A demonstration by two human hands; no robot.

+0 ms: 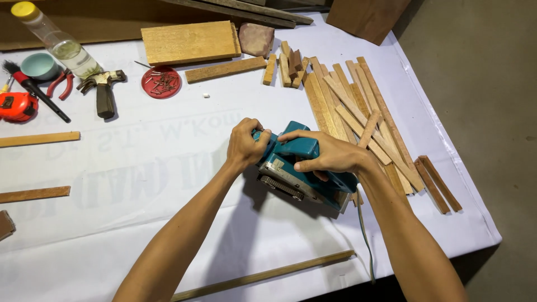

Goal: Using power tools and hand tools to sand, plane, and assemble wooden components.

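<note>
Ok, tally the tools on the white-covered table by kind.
Teal electric power tool, gripped by the left hand and right hand: 1
Dark-handled metal claw hammer: 1
Red-handled pliers: 1
Orange tape measure: 1
Black-handled brush: 1
Total: 5

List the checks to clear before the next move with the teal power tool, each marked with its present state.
1. Left hand on the front of the tool: ok, fingers wrapped around it.
2. Right hand on the top handle: ok, closed over it.
3. Cord free of the tool's base: ok, it trails back off the table edge.
4. Slats away from the tool: not ok, the pile lies right against its far side.
5. Workpiece under the tool: cannot tell, the base is hidden.
6. Nail dish and hammer out of the way: ok, far at the left.
</note>
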